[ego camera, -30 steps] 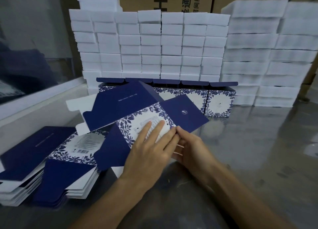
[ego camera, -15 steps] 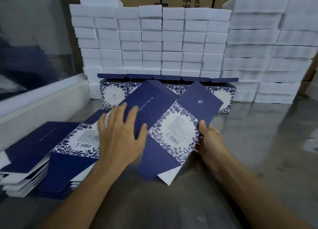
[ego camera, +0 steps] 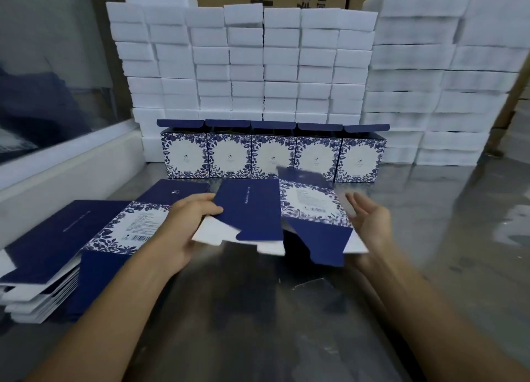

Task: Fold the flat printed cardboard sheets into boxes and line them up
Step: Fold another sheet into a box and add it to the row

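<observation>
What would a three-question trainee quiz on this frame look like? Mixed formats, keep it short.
1. How many folded boxes stand in the row at the back?
2. True or false: the right hand pinches the cardboard sheet between curled fingers.
3. The stack of flat sheets lies on which side of the left hand: A its left, B its right, C behind the row?

Key: 1. five; 2. false, its fingers are straight, while the left hand grips the sheet; 3. A.

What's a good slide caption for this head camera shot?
Left hand grips a half-opened cardboard sheet, right hand open beside it, five folded boxes lined up behind.
</observation>
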A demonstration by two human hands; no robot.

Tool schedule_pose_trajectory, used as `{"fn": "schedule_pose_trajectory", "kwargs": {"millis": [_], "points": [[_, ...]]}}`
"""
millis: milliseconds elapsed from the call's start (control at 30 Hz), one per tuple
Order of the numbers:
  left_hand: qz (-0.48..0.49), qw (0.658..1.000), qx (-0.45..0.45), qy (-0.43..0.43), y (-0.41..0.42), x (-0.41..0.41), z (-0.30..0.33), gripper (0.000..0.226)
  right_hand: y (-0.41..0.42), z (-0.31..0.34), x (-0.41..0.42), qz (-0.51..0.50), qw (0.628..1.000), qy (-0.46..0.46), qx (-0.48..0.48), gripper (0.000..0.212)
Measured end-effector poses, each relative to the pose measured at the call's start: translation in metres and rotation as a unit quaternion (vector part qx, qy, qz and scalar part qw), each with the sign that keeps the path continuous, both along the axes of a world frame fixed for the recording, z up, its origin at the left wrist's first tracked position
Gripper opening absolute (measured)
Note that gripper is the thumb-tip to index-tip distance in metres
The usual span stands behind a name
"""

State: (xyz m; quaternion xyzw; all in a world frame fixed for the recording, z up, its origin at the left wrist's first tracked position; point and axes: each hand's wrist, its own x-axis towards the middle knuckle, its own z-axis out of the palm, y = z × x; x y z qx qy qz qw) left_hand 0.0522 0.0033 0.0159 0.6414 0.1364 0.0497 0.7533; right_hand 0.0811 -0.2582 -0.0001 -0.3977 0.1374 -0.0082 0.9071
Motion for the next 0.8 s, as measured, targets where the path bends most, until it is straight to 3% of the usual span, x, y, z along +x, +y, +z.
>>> {"fn": "schedule_pose_trajectory", "kwargs": {"millis": [167, 267, 500, 667, 733, 800], "points": [[-0.04, 0.997, -0.058, -0.037, -0.004, -0.001, -0.007, 0.021, 0.013, 0.003, -0.005, 0.009, 0.997, -0.033, 0.075, 0.042], [-0.044, 0.997, -0.039, -0.049, -0.011, 0.0, -0.012, 0.021, 0.022, 0.003, -0.005, 0.009, 0.996, -0.092, 0.018, 0.031], [-0.08, 0.994, -0.02, -0.068, -0.015, 0.001, -0.019, 0.034, 0.032, 0.003, -0.007, -0.006, 0.981, -0.152, -0.122, 0.03], [-0.116, 0.991, 0.019, -0.061, -0.032, -0.003, -0.02, 0.018, 0.051, -0.002, -0.018, 0.046, 0.906, -0.239, -0.346, 0.045], [-0.085, 0.996, -0.02, -0.035, -0.038, 0.0, -0.018, 0.02, 0.052, -0.004, -0.009, 0.098, 0.846, -0.265, -0.452, 0.046], [-0.075, 0.996, -0.036, -0.032, -0.039, 0.0, -0.019, 0.017, 0.051, -0.006, -0.002, 0.14, 0.822, -0.257, -0.489, 0.047]]}}
